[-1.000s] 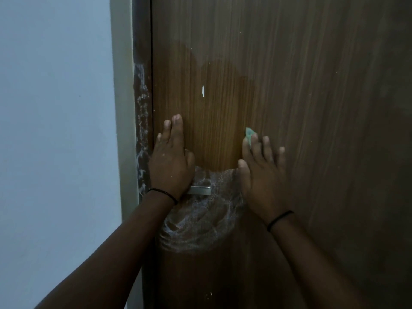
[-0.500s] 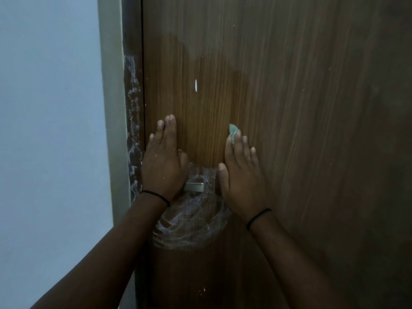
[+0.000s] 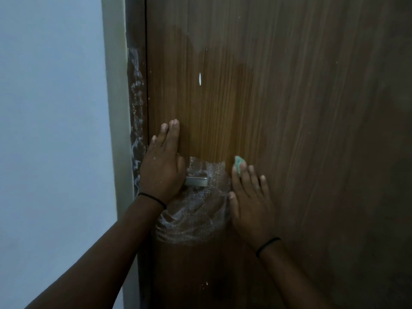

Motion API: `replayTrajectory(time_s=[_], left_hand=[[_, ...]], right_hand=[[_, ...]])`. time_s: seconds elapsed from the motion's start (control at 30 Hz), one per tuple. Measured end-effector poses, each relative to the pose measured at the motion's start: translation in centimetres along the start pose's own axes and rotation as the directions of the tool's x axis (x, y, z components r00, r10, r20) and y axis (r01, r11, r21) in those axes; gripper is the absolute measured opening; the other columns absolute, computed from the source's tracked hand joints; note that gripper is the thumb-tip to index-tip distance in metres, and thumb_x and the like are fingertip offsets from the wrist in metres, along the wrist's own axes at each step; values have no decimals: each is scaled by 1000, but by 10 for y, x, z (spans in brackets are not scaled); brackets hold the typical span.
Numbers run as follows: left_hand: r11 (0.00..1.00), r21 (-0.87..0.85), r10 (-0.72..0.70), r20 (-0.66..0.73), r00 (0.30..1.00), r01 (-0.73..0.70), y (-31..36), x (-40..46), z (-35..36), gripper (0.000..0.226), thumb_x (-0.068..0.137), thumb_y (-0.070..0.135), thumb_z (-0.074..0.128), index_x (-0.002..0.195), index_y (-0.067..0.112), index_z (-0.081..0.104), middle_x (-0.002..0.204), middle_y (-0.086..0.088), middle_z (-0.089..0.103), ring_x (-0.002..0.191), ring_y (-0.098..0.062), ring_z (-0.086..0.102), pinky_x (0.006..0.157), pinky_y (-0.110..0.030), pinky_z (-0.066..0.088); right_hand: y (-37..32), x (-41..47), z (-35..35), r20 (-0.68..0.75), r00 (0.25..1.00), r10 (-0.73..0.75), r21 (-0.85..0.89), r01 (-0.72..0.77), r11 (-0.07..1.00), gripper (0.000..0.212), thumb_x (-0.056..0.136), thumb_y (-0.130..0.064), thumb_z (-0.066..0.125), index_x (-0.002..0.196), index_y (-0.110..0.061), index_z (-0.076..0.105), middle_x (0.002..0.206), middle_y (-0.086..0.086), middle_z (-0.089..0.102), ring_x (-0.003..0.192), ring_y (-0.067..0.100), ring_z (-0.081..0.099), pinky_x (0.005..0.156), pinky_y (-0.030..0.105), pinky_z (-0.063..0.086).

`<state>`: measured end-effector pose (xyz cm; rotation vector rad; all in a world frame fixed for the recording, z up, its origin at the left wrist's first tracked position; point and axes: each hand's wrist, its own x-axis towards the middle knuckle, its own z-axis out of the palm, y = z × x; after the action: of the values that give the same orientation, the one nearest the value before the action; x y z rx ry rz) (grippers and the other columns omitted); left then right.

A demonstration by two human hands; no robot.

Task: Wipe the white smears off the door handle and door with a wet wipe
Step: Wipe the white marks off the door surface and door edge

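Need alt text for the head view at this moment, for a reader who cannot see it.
A right hand presses a green wet wipe flat against a brown wooden door, beside white smears around the metal door handle. The left hand lies flat on the door, covering part of the handle.
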<state>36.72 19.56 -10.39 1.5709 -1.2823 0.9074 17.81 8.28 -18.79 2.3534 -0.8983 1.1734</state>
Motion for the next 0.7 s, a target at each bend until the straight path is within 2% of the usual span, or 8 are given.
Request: replayTrajectory(time_s=[0.1, 0.2, 0.3, 0.4, 0.5, 0.6, 0.7], left_hand=[[1000, -12, -9, -13, 1000, 8, 0, -1, 2, 69, 90, -1, 48, 154, 8, 24, 158, -8, 32, 149, -22, 23, 122, -44, 22], [1000, -4, -12, -19, 1000, 12, -1, -2, 3, 68, 90, 0, 47, 154, 8, 24, 158, -8, 32, 149, -22, 23, 122, -43, 21], [1000, -2, -1, -17, 1000, 1, -3, -3, 2, 69, 89, 0, 46, 154, 8, 24, 158, -9, 33, 148, -22, 24, 122, -43, 22], [1000, 2, -4, -24, 1000, 4, -3, -3, 3, 71, 89, -2, 48, 154, 9, 24, 158, -8, 33, 148, -21, 24, 122, -40, 20], [1000, 6, -10, -32, 999, 10, -2, -3, 5, 71, 89, -1, 48, 154, 10, 24, 158, -7, 33, 149, -21, 24, 122, -40, 20], [1000, 9, -19, -41, 999, 19, 1, -3, 4, 70, 89, -2, 49, 154, 9, 26, 157, -8, 34, 148, -23, 25, 121, -42, 22], [999, 34, -27, -60, 998, 29, 6, -3, 2, 66, 89, 2, 51, 152, 7, 31, 154, -12, 40, 145, -27, 32, 119, -45, 27]], right_hand=[[-12, 21, -4, -76, 991, 112, 53, -108, 993, 59, 104, -35, 23, 157, -12, 13, 166, 7, 5, 154, 19, 1, 125, 42, 5], [-30, 28, -1, -52, 998, 20, 73, -17, 997, 60, 104, -34, 26, 158, -12, 12, 166, 7, 4, 154, 18, -2, 125, 41, 3], [-17, 5, 5, 12, 999, -41, 40, 40, 998, 59, 104, -35, 24, 158, -14, 13, 166, 4, 5, 153, 17, 0, 124, 44, 11], [-1, 0, 0, -13, 998, 64, 27, -64, 998, 59, 104, -36, 21, 158, -15, 12, 166, 4, 4, 153, 17, 1, 124, 44, 11], [-10, 23, -9, -82, 989, 122, 86, -115, 990, 59, 104, -36, 22, 158, -13, 14, 165, 6, 5, 154, 19, 1, 125, 42, 6], [-22, 31, -8, -94, 995, 44, 121, -32, 992, 59, 104, -37, 23, 157, -12, 15, 166, 6, 6, 154, 18, 0, 125, 42, 4], [-15, 16, -3, -118, 992, -49, 74, 58, 996, 54, 106, -35, 27, 154, -12, 29, 164, 5, 20, 153, 20, 12, 123, 49, 15]])
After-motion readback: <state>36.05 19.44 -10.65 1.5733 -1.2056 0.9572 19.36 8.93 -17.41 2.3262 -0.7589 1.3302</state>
